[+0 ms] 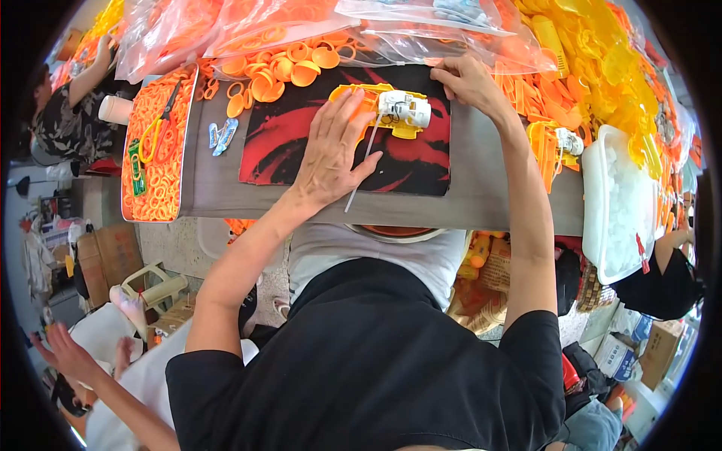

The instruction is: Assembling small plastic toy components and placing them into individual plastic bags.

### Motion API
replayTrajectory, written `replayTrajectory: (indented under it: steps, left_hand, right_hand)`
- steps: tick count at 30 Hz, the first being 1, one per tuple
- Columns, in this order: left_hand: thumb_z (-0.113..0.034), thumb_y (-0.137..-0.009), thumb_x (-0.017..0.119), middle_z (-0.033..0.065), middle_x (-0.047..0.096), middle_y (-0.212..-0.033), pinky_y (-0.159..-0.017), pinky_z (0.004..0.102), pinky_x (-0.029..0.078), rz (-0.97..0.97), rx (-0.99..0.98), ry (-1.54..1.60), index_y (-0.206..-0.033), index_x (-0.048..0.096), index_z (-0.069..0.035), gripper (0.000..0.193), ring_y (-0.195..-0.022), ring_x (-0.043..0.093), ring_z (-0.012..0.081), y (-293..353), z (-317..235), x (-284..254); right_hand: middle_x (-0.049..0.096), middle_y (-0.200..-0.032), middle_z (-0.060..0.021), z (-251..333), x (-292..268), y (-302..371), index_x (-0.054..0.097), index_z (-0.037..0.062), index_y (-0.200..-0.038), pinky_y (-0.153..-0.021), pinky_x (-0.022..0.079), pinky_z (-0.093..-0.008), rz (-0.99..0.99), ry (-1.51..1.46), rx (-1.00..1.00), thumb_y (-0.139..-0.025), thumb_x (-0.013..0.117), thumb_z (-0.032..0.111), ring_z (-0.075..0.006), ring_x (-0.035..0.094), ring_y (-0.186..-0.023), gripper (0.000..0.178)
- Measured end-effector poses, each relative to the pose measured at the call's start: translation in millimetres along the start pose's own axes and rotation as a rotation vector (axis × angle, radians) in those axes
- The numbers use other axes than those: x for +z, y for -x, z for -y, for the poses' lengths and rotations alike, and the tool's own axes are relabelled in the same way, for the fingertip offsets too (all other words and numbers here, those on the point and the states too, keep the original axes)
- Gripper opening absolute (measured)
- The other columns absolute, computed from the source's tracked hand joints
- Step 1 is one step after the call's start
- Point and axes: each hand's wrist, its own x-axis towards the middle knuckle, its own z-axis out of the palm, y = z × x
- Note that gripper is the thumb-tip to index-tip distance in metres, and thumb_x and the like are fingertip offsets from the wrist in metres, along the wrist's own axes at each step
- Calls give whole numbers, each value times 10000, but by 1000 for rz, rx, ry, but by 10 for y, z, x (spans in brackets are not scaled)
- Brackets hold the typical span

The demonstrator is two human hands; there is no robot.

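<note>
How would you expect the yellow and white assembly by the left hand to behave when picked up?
The assembly likely feels stiff and light, since its shell looks like plastic. It might rock, as the white housing is rounded. The pale strip jutting out may catch.

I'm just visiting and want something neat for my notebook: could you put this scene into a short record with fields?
Left hand: fingers extended over an orange-and-yellow part with a white mechanism
Right hand: bent fingers at the far right corner of the mat; any grip unclear
Mat: black and red; a thin white strip reaches past its near edge
Left side: tray of small orange rings, scissors on top
Right side: white tub of clear pieces
Far side: clear plastic bags, rounded orange pieces
</note>
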Motion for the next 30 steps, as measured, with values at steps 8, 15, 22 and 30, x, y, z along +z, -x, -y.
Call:
replayTrajectory:
  steps: [8,15,22,30]
  left_hand:
    - [-273,-835,758,174,355,-1557,-1201,511,262,4,-2,-31,-1361,492,-71,624,-1475,306,358,50,0,-9]
    - [-296,-830,757,180,363,-1553,-1213,511,255,-6,12,-28,-1348,506,-66,620,-1471,309,349,10,5,21]
    - [-298,-820,760,186,361,-1554,-1218,508,246,-5,-3,-37,-1354,504,-61,637,-1464,315,355,29,3,-23]
    - [-314,-836,742,197,369,-1547,-1221,507,241,-7,8,-42,-1329,523,-46,602,-1461,315,358,12,-9,15]
  right_hand:
    - [704,-903,-75,-73,4,-208,558,100,-1430,-603,512,-296,-128,59,-40,-963,636,213,-116,627,-675,486]
    - [607,-1352,-206,-210,-175,-529,323,99,-1547,-966,516,-402,-339,43,-162,-958,654,198,-314,635,-1180,683]
    - [714,-899,-140,584,430,-249,609,80,-1162,-750,522,-438,-325,346,-242,-885,714,215,-329,694,-854,326]
    - [716,-829,-134,524,580,-563,675,106,-1052,-730,524,-474,-138,640,-236,-858,698,219,-370,684,-828,225]
